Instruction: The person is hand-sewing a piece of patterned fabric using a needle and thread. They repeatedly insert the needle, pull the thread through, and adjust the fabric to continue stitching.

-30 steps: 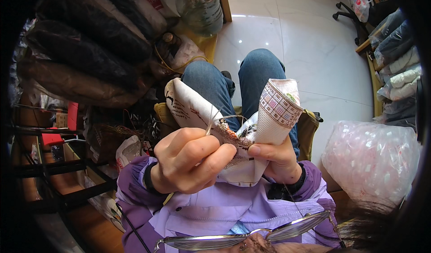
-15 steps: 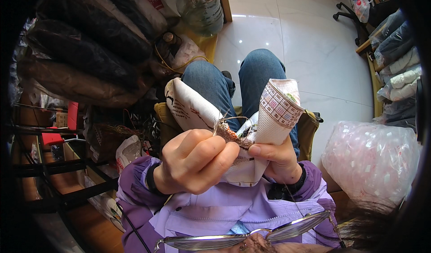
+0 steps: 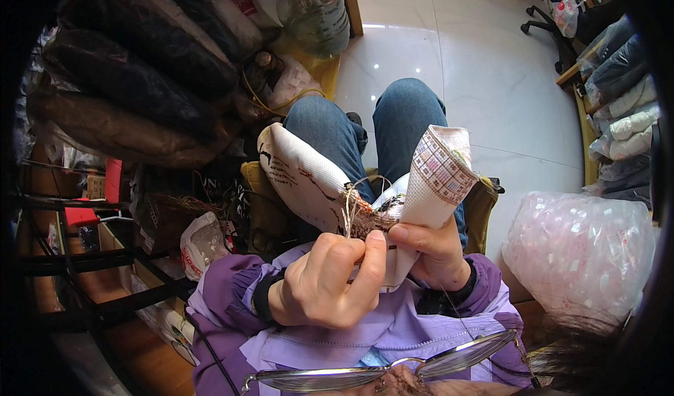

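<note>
A white cross-stitch cloth [image 3: 307, 175] lies bunched and folded over my lap, with brown and orange stitches in its middle fold and a coloured grid border on the right flap. My right hand [image 3: 439, 252] grips the cloth, thumb on top and the other fingers hidden beneath. My left hand [image 3: 330, 280] is closed at the stitched part, its index fingertip against the cloth beside my right thumb. What its fingers pinch is too small or hidden to make out. Pale and brown thread [image 3: 349, 210] loops up from the stitching just above my left fingers.
My jeans-clad knees [image 3: 411, 104] support the cloth. Dark wrapped bundles [image 3: 133, 80] and a black rack [image 3: 77, 262] crowd the left. A large clear plastic bag [image 3: 579, 255] sits at the right, below shelves of wrapped clothes [image 3: 621, 108]. Glasses [image 3: 379, 375] show at the lower edge.
My left hand has moved down and a little right, from beside the thread to the cloth's near fold. The pale thread now shows above it. My right hand keeps its hold.
</note>
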The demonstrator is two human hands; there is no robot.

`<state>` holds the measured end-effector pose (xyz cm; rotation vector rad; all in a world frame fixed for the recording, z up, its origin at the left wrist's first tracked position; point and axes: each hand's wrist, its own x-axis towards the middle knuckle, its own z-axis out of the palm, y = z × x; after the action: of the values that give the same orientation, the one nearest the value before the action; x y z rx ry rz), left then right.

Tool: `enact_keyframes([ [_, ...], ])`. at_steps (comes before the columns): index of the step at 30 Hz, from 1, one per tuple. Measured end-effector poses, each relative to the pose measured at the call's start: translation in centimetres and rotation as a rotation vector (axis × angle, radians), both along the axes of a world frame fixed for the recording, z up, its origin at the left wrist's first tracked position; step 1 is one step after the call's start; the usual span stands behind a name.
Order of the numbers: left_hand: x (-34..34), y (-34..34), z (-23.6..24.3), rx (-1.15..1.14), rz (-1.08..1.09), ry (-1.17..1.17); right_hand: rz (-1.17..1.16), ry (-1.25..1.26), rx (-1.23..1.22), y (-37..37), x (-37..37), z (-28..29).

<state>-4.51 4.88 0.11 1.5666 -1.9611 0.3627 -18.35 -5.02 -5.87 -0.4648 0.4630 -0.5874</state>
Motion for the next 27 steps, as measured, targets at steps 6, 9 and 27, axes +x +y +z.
enact_keyframes([
  [6,-0.6,-0.3,0.0,0.016,0.115,0.135,-0.032,0.004,-0.019,0.3,0.1,-0.3],
  [9,-0.5,-0.2,0.0,0.034,0.108,0.182,-0.043,-0.007,-0.011,0.3,0.2,-0.4],
  [27,0.5,-0.5,-1.8,0.04,-0.082,0.389,0.13,-0.079,0.167,-0.1,0.2,-0.2],
])
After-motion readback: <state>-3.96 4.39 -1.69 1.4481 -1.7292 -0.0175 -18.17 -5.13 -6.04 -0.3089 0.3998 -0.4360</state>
